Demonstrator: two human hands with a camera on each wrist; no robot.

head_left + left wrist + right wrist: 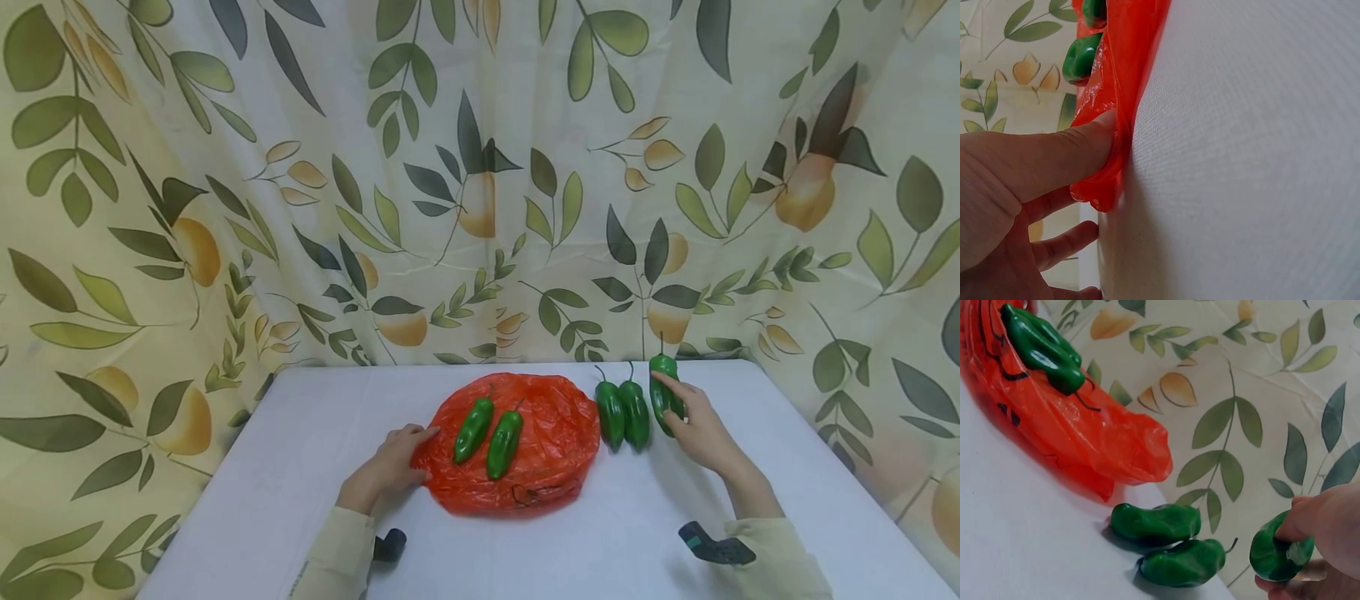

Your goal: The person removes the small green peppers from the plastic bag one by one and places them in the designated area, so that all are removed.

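A red plastic bag (551, 454) lies spread on the table, with two green peppers (473, 430) on top. My left hand (390, 458) holds the bag's left edge, thumb on the near side and fingers on the far side. In the left wrist view, the thumb (1085, 147) presses the red plastic while the other fingers spread near the white surface. My right hand (697, 425) grips a green pepper (663, 367) by its side, stem pointing away. Two more green peppers (624, 414) lie side by side between that pepper and the bag.
The table (510, 558) has a white cover. Behind and around it hangs a curtain (480, 208) printed with leaves and fruit. Dark devices (716, 546) sit at both wrists, by the light sleeves. Black printed marks show on the bag's near side.
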